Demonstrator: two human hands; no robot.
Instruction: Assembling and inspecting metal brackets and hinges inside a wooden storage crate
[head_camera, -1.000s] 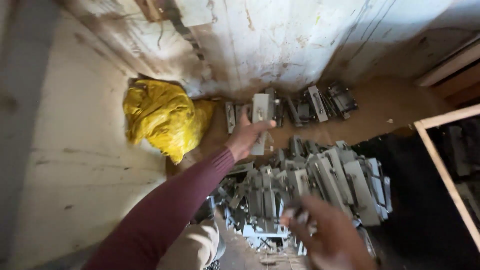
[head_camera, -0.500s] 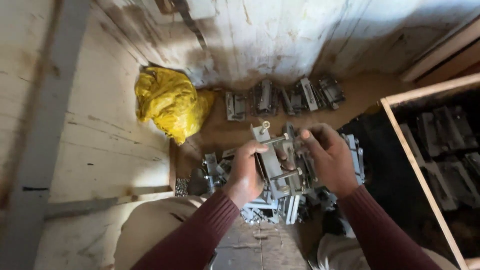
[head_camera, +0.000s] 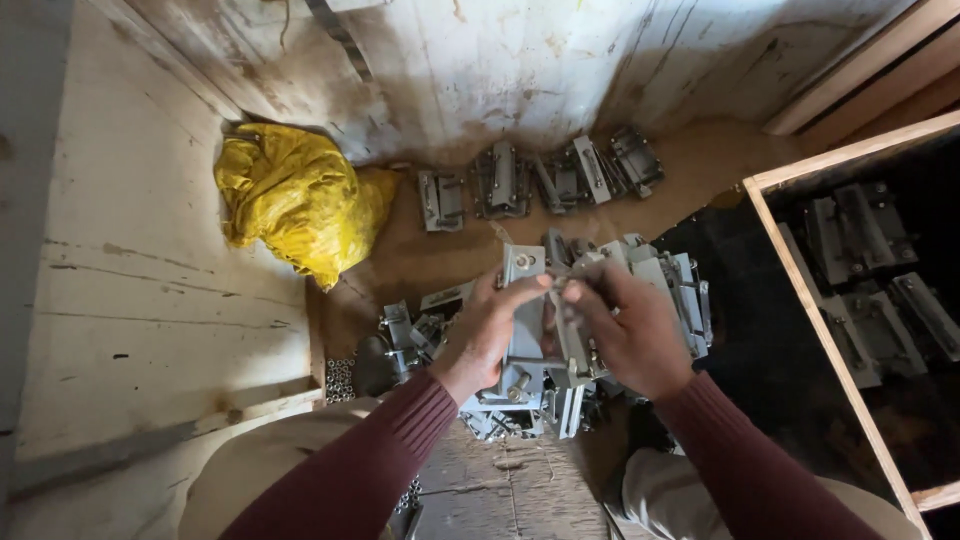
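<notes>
Both hands hold one grey metal bracket assembly (head_camera: 530, 290) above a heap of similar grey metal parts (head_camera: 660, 280) on the dirt floor. My left hand (head_camera: 485, 335) grips its left side, thumb near a bolt hole at the top. My right hand (head_camera: 630, 335) grips its right side, fingers pinching the upper edge. Both sleeves are maroon. My knees in beige trousers show at the bottom.
A crumpled yellow bag (head_camera: 295, 200) lies against the stained wall at left. A row of metal brackets (head_camera: 540, 175) lines the wall's foot. A wooden-framed box (head_camera: 800, 280) at right holds more brackets (head_camera: 870, 270). Small nuts (head_camera: 340, 380) lie by my left knee.
My left hand came back from the row at the wall. Both hands have come together on one bracket assembly and lifted it a little closer to me.
</notes>
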